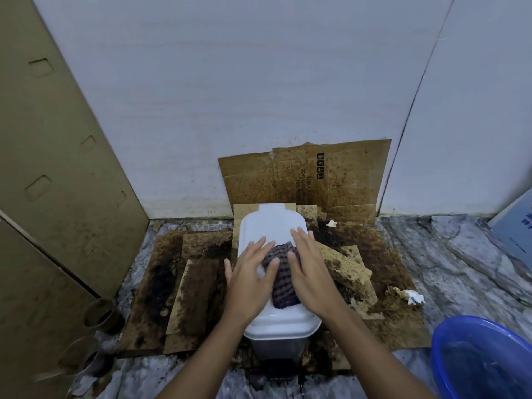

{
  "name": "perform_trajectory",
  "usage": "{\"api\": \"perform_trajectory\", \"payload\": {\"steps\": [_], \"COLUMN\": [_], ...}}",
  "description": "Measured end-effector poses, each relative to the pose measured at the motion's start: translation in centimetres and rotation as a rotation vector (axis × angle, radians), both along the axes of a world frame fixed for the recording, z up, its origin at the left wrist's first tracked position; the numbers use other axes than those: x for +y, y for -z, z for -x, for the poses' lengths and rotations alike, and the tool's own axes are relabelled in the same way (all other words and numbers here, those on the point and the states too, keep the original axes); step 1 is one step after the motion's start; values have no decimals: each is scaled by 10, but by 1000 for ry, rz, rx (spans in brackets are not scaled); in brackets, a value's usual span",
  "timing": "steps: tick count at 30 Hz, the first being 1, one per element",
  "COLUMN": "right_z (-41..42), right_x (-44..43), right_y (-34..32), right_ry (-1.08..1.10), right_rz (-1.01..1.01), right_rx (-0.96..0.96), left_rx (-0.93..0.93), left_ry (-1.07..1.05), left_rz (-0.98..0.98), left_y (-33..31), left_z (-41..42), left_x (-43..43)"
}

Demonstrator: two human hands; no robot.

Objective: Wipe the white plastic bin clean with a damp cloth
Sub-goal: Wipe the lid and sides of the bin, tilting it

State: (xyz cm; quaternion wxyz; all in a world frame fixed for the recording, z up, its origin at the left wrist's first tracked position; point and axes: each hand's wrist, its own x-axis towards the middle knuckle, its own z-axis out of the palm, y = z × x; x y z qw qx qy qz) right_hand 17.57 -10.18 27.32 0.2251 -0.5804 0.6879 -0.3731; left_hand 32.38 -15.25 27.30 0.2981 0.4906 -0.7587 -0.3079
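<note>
Stained cardboard [195, 283] covers the floor [460, 269] under the white bin [276, 326]. Left hand [250, 277] and right hand [312, 277], grip apart, fingers [298, 240] flat, press the cloth [280, 275] on its lid [267, 228]. That lid looks clean; the sides probably remain.

I see stained cardboard sheets [198, 283] spread over the marble floor [460, 269], and a flattened carton [345, 174] leaning against the white wall [259, 82]. Two paper cups [99, 313] stand at the left. A crumpled tissue [416, 297] lies at the right, near a blue basin [449, 341].
</note>
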Motion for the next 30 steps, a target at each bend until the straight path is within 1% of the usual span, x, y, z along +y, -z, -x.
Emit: {"api": "perform_trajectory", "payload": {"steps": [5,7,9,12,14,17,18,21,23,26,30], "right_z": [20,25,27,29,27,20,17,10,7,4,3], "right_x": [13,16,17,15,11,3,0,-10,-13,-15,-14], "right_y": [6,9,10,10,9,9,10,14,16,21,27], "right_ry": [40,49,47,37,27,5,3,17,31,28,39], "right_rz": [-59,-82,-86,-95,-96,-97,-98,-139,-194,-245,-222], "right_rx": [-41,-36,-36,-55,-63,-51,-30,59,109,167,173], "left_rx": [-313,-363,-339,-264,-254,-236,-196,30,94,30,-14], "left_ry": [-1,0,22,113,162,165,154,103,48,-17,-19], "left_rz": [55,51,32,-32,-71,-138,-159,-274,-322,-266,-243], "left_y": [-1,1,6,15,16,16,17,20,22,33,37], "left_z": [16,13,4,-23,-38,-49,-50,-49,-44,-36,-25], "left_x": [7,4,-3,-14,-13,-1,4,18,24,23,8]}}
